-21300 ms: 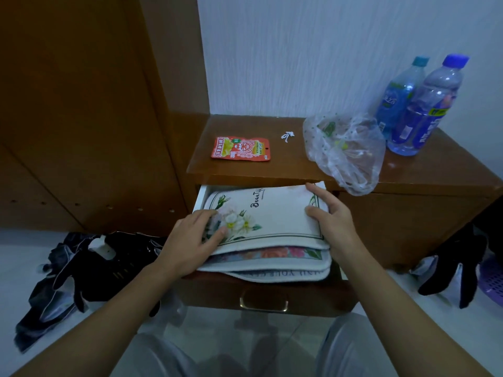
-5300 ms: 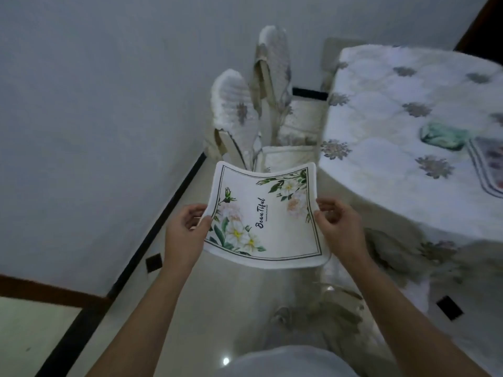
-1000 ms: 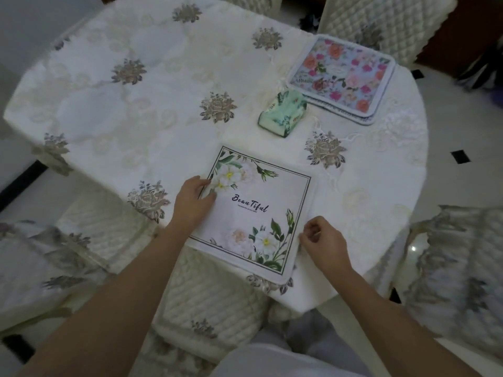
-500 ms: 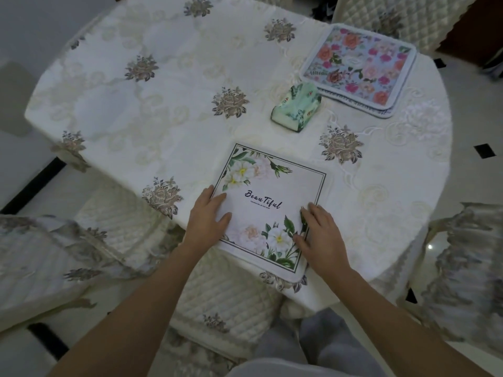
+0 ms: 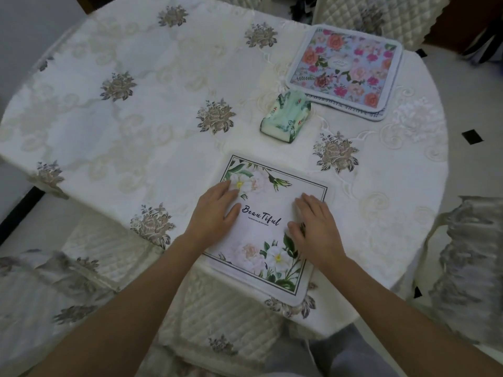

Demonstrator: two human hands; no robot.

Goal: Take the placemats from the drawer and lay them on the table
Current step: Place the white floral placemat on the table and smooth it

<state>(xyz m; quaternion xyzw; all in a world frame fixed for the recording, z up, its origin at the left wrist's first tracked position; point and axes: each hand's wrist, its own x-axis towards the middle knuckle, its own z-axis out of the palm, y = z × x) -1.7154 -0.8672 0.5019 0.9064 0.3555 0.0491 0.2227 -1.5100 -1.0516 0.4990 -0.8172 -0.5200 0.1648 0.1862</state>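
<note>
A white placemat (image 5: 268, 235) printed with white flowers and the word "BeauTiful" lies flat at the near edge of the round table (image 5: 152, 126), one corner hanging slightly over the rim. My left hand (image 5: 216, 210) rests palm down on its left side, fingers spread. My right hand (image 5: 317, 229) lies flat on its right side. Neither hand grips the mat. A second placemat (image 5: 345, 68) with pink and orange roses sits at the far right of the table, on top of another mat whose edge shows beneath.
A green tissue pack (image 5: 285, 117) sits between the two mats. Quilted cream chairs stand around the table: one under the near edge (image 5: 228, 317), one at the right (image 5: 473, 268), one at the far side (image 5: 373, 14). The cloth has embroidered flowers.
Both hands slid further onto the white placemat and now lie flat on it. The mat has shifted a little up the table from the edge.
</note>
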